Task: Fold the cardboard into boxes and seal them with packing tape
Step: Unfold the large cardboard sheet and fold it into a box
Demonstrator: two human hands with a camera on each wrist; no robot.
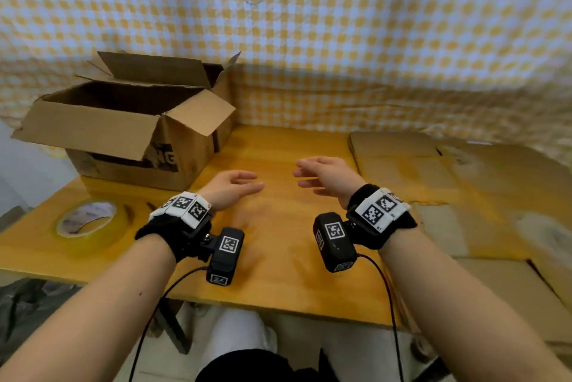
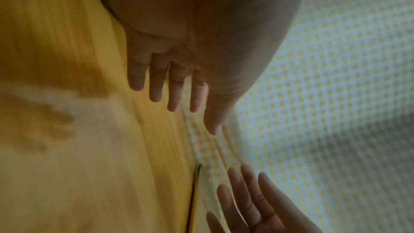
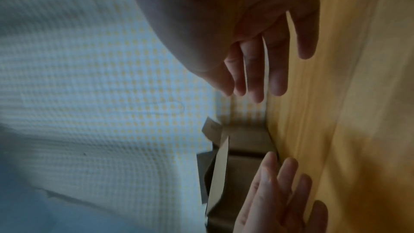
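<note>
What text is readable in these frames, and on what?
"NG": end of a larger black print on the front of the nearer open cardboard box; the rest is hidden by a folded-down flap or blurred.
"R1": small print on the right wristband, barely legible.
Square black-and-white marker codes on both wristbands and wrist cameras: patterns, not words.
Tape roll: nothing legible on it.
Flat cardboard sheets: no readable print.

The open cardboard box [image 1: 130, 134] carries black print on its front; only what looks like "NG" reads. Tiny characters on the wrist marker bands [image 1: 379, 206] are illegible.
</note>
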